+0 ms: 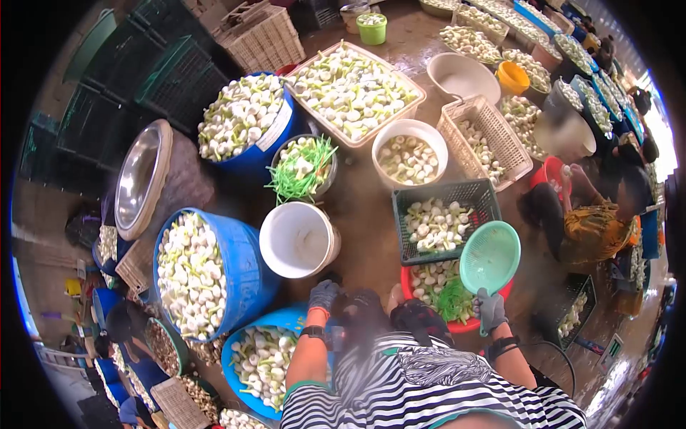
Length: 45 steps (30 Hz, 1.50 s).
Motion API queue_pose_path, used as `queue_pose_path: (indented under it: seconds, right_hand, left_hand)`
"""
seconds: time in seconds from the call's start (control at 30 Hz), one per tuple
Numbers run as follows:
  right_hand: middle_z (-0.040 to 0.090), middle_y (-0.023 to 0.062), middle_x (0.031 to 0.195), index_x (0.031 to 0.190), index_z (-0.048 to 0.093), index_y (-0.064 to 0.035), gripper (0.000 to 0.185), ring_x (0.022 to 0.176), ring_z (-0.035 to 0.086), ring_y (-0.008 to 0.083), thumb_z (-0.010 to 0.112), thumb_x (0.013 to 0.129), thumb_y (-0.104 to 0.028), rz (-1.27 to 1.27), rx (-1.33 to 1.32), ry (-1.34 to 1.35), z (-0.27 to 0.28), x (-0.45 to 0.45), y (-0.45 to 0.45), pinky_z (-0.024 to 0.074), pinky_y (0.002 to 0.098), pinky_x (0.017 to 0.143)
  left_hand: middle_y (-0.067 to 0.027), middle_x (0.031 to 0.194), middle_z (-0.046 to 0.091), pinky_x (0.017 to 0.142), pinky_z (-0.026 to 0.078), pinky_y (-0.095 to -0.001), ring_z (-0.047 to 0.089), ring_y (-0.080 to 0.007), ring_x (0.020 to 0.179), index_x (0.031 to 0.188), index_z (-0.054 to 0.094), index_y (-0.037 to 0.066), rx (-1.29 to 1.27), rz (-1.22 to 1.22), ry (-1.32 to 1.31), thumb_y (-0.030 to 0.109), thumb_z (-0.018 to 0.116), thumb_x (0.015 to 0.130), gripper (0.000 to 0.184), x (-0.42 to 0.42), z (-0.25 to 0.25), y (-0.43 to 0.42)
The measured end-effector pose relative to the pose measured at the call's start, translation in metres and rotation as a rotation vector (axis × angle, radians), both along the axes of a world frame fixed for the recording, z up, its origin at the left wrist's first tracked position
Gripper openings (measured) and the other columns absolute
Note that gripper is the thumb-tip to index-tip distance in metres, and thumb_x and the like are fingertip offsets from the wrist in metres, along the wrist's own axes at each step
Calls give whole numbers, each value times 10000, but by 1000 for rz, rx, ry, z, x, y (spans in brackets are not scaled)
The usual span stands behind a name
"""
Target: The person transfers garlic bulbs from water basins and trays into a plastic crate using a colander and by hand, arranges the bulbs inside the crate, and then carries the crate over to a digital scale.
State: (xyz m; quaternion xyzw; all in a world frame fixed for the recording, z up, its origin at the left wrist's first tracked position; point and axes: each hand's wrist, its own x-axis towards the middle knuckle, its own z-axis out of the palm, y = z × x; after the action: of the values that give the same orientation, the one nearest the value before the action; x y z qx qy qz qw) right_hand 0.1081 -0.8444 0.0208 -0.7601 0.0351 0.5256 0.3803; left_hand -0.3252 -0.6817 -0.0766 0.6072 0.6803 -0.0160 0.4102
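My right hand (490, 312), in a grey glove, grips the rim of a mint-green plastic colander (490, 256), tilted so that its inside shows. Below it, a red basin (464, 327) holds white garlic-like bulbs and green trimmings (455, 299). A dark green crate (414, 193) with more bulbs (437, 224) sits against the basin's far side. My left hand (324, 294), also gloved, is by my knee, near a white bucket (296, 239) with nothing visible inside; its fingers are too unclear to read.
Blue barrels (250, 268) and a blue tub (230, 348) full of bulbs stand at left. Ahead are a wide tray (421, 96), a bucket of bulbs in water (380, 136) and a beige basket (525, 171). A person (597, 222) sits at right among more containers.
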Motion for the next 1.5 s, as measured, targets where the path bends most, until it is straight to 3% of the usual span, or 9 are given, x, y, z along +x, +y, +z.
queue_pose_path:
  seconds: [0.27, 0.33, 0.53, 0.6, 0.83, 1.03, 1.2, 1.27, 1.5]
  right_hand:
    - [478, -4, 628, 919, 471, -72, 213, 465, 426, 72, 560, 879, -261, 25, 105, -53, 30, 9, 130, 338, 220, 384]
    - [479, -8, 629, 921, 472, -74, 214, 468, 425, 65, 560, 879, -264, 28, 115, -43, 37, 8, 168, 336, 211, 388]
    - [535, 21, 627, 863, 541, -31, 234, 488, 487, 90, 553, 870, -264, 141, 177, -177, 13, 23, 336, 387, 247, 426]
    - [551, 44, 626, 863, 548, -15, 258, 510, 518, 117, 549, 867, -273, 265, 184, -220, -6, 31, 408, 411, 281, 451]
    - [641, 164, 736, 933, 611, -15, 280, 688, 615, 327, 511, 844, -261, 871, 131, -704, -115, 7, 647, 472, 396, 665]
    - [672, 173, 834, 807, 707, -78, 182, 802, 663, 284, 534, 777, -128, 2034, -104, -770, -145, -29, 762, 507, 357, 668]
    - [678, 109, 790, 819, 699, -86, 166, 766, 664, 261, 541, 795, -131, 2170, -14, -836, -195, -20, 814, 506, 359, 631]
    - [674, 81, 769, 818, 694, -94, 157, 742, 659, 249, 543, 802, -135, 2101, 22, -803, -230, 0, 835, 497, 361, 612]
    - [628, 24, 740, 811, 645, -104, 76, 643, 596, 194, 592, 765, -132, 2418, 426, -1100, -326, 27, 876, 439, 332, 545]
  left_hand:
    - [-116, 969, 644, 642, 493, -314, 640, -198, 773, 1066, 609, 11, -39, 186, -153, 223, 602, 793, 345, -16, -25, 115]
    - [-169, 1040, 630, 721, 518, -325, 638, -247, 868, 1153, 563, -40, -223, 659, -364, 228, 621, 780, 463, 12, -21, 158]
    - [-171, 1012, 643, 794, 481, -338, 621, -233, 917, 1140, 566, -49, -15, 313, -276, 306, 623, 803, 492, 80, -96, 372]
    - [-191, 989, 639, 825, 462, -350, 616, -275, 903, 1107, 574, -52, 220, 42, -186, 319, 637, 789, 492, 126, -57, 456]
    - [-250, 1173, 534, 897, 436, -371, 537, -331, 1081, 1220, 475, -73, 204, 50, -336, 343, 689, 746, 666, 181, -145, 682]
    - [-292, 1359, 346, 1043, 318, -366, 408, -378, 1227, 1385, 252, -46, 144, 21, -29, 461, 756, 650, 1025, 238, -161, 693]
    - [-216, 1424, 275, 1005, 365, -463, 375, -400, 1239, 1402, 247, 2, 3, 517, -147, 511, 696, 701, 976, 240, -201, 737]
    - [-207, 1321, 451, 925, 433, -426, 495, -398, 1145, 1385, 335, 77, -211, 791, -486, 512, 591, 782, 787, 208, -233, 769]
    - [-126, 1327, 454, 917, 419, -399, 479, -263, 1130, 1368, 382, 88, -239, 714, -583, 505, 578, 813, 721, 216, -297, 784]
